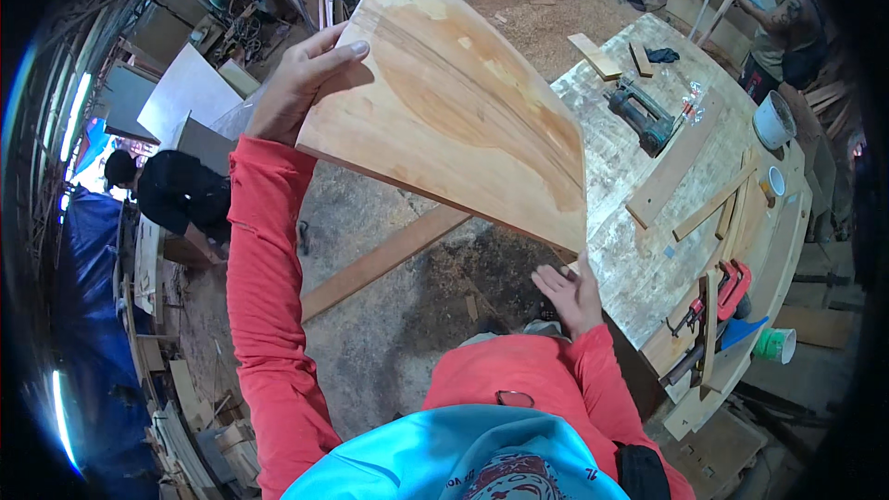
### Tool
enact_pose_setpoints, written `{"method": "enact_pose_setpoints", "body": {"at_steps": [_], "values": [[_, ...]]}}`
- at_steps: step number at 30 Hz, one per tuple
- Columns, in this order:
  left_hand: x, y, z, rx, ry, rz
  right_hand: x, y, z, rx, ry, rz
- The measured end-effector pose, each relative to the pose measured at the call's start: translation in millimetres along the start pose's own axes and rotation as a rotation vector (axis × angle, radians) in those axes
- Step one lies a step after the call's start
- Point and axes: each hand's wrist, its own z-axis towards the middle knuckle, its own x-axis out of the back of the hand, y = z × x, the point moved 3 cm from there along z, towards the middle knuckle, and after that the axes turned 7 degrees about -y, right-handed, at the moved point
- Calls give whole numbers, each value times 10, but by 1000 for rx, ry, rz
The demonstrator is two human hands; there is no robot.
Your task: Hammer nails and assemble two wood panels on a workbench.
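A flat, light-brown wooden board [444,83] with dark grain streaks and a slanted outline is held up in front of me. My left hand [304,71] grips its left edge, thumb on the upper face and the other fingers hidden beneath. Below the board's lower right corner is my right hand [576,298], its fingers stretched out and apart. The right thumb points up at that corner; whether it touches the wood I cannot tell. Beside my right arm stands a worn, pale workbench [620,268].
On the bench lie a dark green power tool [641,118], a plank [681,162], wood strips [718,202] and a red clamp [736,287]. A white bucket [774,120] stands by its far edge. A floor plank [384,259] lies below. Two people [185,190] [787,28] are nearby.
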Motion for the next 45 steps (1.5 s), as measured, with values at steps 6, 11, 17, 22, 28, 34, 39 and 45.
{"method": "enact_pose_setpoints", "body": {"at_steps": [6, 11, 17, 22, 28, 34, 39, 45], "values": [[236, -196, -73, 98, 50, 69, 100, -80, 685, 225, -314, 273], [280, -480, -554, 8, 158, 21, 192, -181, 596, 383, -258, 276], [402, -1176, -1396, 62, 234, -240, -370, -665, -15, 421, -458, 123], [19, -2158, -1535, 36, 301, -597, -1202, -1479, -586, 958, -424, -324], [-766, -3198, -876, -10, 279, -884, -2210, -1899, -1357, 935, -506, -458], [-1717, -3507, -55, 148, 126, -826, -2786, -1860, -2128, 1203, -710, -938], [-2360, -3249, 303, 87, -177, -192, -3145, -1523, -2086, 1332, -895, -1205], [-3019, -2543, -60, -185, -341, 222, -3262, -1291, -1857, 1506, -587, -1261]]}}
